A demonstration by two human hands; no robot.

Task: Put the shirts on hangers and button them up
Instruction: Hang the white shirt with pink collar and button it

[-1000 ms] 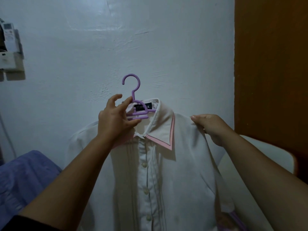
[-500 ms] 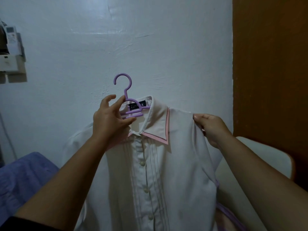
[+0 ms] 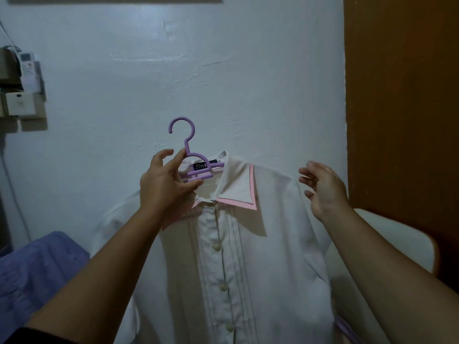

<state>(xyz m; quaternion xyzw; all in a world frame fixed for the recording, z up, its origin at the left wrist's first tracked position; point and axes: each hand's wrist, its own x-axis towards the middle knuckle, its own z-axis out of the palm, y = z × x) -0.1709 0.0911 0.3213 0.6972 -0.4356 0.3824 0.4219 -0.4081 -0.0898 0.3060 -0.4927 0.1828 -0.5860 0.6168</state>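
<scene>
A white shirt with a pink-edged collar hangs on a purple hanger, held up in front of the wall. Its front placket shows several buttons done up. My left hand grips the hanger's neck and bars at the collar. Beside the shirt's right shoulder my right hand hovers with fingers spread, apart from the cloth. A black label shows inside the collar.
A blue cloth lies at the lower left. A white chair back stands at the right in front of a brown door. Switch boxes and a remote holder are mounted on the wall at the left.
My right hand has let go of the shirt's right shoulder and opened beside it. The left hand keeps hold of the hanger, and the shirt has shifted slightly left.
</scene>
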